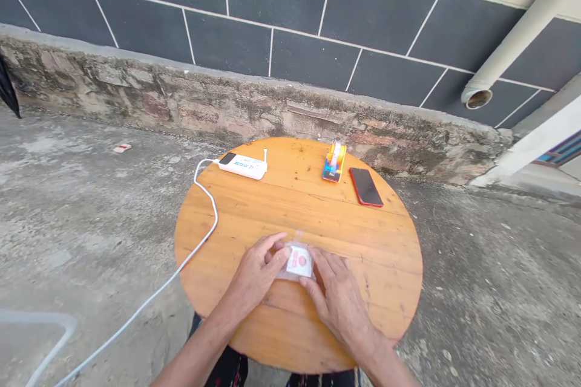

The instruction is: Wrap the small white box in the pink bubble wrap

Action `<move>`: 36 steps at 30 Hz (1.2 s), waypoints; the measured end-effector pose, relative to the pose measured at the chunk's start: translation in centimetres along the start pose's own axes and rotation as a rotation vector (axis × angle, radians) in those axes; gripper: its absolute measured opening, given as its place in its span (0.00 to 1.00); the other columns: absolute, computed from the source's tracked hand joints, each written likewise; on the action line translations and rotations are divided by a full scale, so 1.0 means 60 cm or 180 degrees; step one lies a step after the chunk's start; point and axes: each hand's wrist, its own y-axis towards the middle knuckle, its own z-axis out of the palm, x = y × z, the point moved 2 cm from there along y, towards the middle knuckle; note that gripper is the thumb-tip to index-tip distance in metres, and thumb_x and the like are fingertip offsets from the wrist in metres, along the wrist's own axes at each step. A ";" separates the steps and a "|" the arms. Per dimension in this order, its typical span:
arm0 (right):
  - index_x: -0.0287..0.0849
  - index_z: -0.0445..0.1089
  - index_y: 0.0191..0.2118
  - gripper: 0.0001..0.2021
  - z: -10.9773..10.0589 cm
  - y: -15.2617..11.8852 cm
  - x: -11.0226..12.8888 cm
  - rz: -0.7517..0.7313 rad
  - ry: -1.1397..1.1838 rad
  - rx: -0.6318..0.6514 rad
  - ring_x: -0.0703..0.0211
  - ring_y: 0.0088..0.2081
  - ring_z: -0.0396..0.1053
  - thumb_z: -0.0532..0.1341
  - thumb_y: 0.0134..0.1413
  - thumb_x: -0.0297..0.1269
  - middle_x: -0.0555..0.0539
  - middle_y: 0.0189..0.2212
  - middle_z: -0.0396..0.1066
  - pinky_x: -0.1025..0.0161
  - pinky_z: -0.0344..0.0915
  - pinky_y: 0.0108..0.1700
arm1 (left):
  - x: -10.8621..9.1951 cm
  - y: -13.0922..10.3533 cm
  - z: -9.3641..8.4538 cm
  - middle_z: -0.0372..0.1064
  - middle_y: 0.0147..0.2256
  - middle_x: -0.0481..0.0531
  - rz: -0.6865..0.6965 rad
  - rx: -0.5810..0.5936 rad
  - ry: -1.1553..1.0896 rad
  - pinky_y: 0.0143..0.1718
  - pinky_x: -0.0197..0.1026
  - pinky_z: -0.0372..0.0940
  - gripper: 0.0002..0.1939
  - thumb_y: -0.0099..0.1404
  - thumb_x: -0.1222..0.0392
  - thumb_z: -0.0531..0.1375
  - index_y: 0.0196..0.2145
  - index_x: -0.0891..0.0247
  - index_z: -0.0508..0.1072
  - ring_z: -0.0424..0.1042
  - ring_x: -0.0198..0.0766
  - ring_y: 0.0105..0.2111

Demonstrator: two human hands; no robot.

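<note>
Two hands are holding a small white packet by its sides; it's lying on the counter, in front of the tape dispenser. Uneven tugging could be creasing its clear wrap.

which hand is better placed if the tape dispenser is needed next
Probably the right hand: the tape dispenser stands almost straight ahead of it, whereas the left hand is farther left, at the left side of the white packet.

Bright, diffuse daylight casts soft shadows toward the near edge of the round orange-brown wooden tabletop; the small white square packet's red print looks blurred.
</note>
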 end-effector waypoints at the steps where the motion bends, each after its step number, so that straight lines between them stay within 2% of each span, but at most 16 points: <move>1: 0.39 0.59 0.57 0.19 0.001 0.001 0.001 0.0016 0.0000 -0.0021 0.47 0.48 0.63 0.56 0.60 0.33 0.41 0.51 0.66 0.50 0.59 0.49 | 0.003 -0.009 -0.004 0.73 0.41 0.53 -0.0024 -0.0115 -0.0005 0.38 0.40 0.67 0.19 0.64 0.52 0.54 0.50 0.62 0.70 0.72 0.40 0.36; 4: 0.41 0.59 0.56 0.19 0.002 0.002 0.003 0.0004 -0.0014 -0.0080 0.47 0.47 0.64 0.57 0.59 0.33 0.41 0.49 0.67 0.49 0.59 0.48 | 0.008 -0.038 -0.012 0.70 0.43 0.54 0.0162 -0.0457 0.0071 0.43 0.41 0.67 0.17 0.67 0.53 0.51 0.49 0.61 0.70 0.70 0.41 0.43; 6: 0.40 0.59 0.57 0.20 0.003 0.001 0.004 -0.0004 -0.0044 -0.0126 0.47 0.47 0.64 0.57 0.59 0.33 0.41 0.49 0.67 0.49 0.59 0.48 | 0.004 -0.053 -0.007 0.68 0.45 0.54 0.0566 -0.0593 0.0254 0.46 0.41 0.66 0.13 0.67 0.56 0.52 0.44 0.60 0.72 0.68 0.41 0.46; 9: 0.41 0.59 0.56 0.20 0.003 -0.005 0.007 0.0028 -0.0085 -0.0154 0.47 0.46 0.64 0.57 0.59 0.34 0.42 0.49 0.67 0.49 0.59 0.48 | -0.007 -0.060 0.013 0.66 0.45 0.54 0.1242 -0.0538 0.0541 0.46 0.41 0.65 0.11 0.66 0.61 0.53 0.42 0.59 0.74 0.68 0.40 0.46; 11: 0.41 0.59 0.56 0.19 0.003 -0.010 0.011 0.0023 -0.0073 -0.0134 0.47 0.46 0.65 0.57 0.59 0.34 0.42 0.48 0.68 0.50 0.60 0.47 | -0.011 -0.058 0.026 0.65 0.45 0.55 0.1486 -0.0508 0.0748 0.45 0.41 0.66 0.10 0.66 0.63 0.53 0.41 0.59 0.74 0.68 0.40 0.44; 18: 0.44 0.57 0.59 0.23 -0.020 -0.015 0.018 -0.0079 0.0292 0.0168 0.47 0.48 0.64 0.57 0.56 0.32 0.42 0.51 0.66 0.50 0.60 0.50 | -0.003 -0.052 0.039 0.66 0.43 0.56 0.1651 -0.0735 0.1060 0.41 0.42 0.68 0.08 0.65 0.65 0.55 0.38 0.59 0.73 0.69 0.40 0.42; 22: 0.47 0.55 0.60 0.24 -0.043 -0.007 0.000 -0.0127 0.0606 0.0341 0.48 0.50 0.64 0.56 0.59 0.37 0.43 0.52 0.66 0.49 0.60 0.52 | -0.003 -0.052 0.038 0.66 0.43 0.56 0.1768 -0.0809 0.1082 0.40 0.42 0.68 0.09 0.63 0.68 0.56 0.39 0.59 0.73 0.69 0.40 0.42; 24: 0.49 0.56 0.60 0.21 -0.051 0.006 -0.020 -0.0019 0.0762 0.0274 0.50 0.52 0.64 0.55 0.62 0.39 0.44 0.52 0.66 0.51 0.60 0.53 | -0.006 -0.051 0.038 0.67 0.42 0.55 0.1835 -0.0851 0.1119 0.39 0.41 0.68 0.10 0.62 0.68 0.57 0.39 0.59 0.73 0.68 0.40 0.41; 26: 0.49 0.61 0.56 0.16 -0.051 0.030 -0.045 0.0118 0.0877 0.0238 0.54 0.51 0.65 0.51 0.65 0.37 0.46 0.51 0.68 0.55 0.62 0.52 | -0.007 -0.049 0.038 0.67 0.41 0.55 0.1889 -0.0885 0.1160 0.38 0.41 0.68 0.10 0.62 0.69 0.57 0.39 0.59 0.73 0.68 0.40 0.39; 30: 0.45 0.71 0.45 0.13 -0.032 0.101 -0.082 -0.0112 0.0813 0.0651 0.59 0.43 0.69 0.51 0.63 0.28 0.48 0.41 0.72 0.62 0.63 0.46 | -0.007 -0.047 0.038 0.67 0.41 0.54 0.1925 -0.0919 0.1177 0.37 0.40 0.67 0.10 0.61 0.70 0.58 0.38 0.59 0.74 0.68 0.39 0.38; 33: 0.43 0.73 0.41 0.13 -0.021 0.145 -0.095 -0.0148 0.0550 0.0882 0.59 0.40 0.70 0.53 0.59 0.25 0.48 0.38 0.73 0.64 0.63 0.43 | -0.005 -0.047 0.039 0.67 0.41 0.54 0.1891 -0.0874 0.1168 0.36 0.39 0.67 0.11 0.61 0.71 0.58 0.39 0.59 0.73 0.68 0.38 0.37; 36: 0.43 0.73 0.36 0.12 -0.021 0.164 -0.094 -0.0081 0.0325 0.1076 0.61 0.36 0.70 0.54 0.55 0.22 0.50 0.35 0.73 0.67 0.61 0.39 | -0.004 -0.045 0.040 0.67 0.40 0.54 0.1846 -0.0849 0.1105 0.35 0.38 0.66 0.11 0.61 0.71 0.57 0.39 0.58 0.73 0.67 0.38 0.36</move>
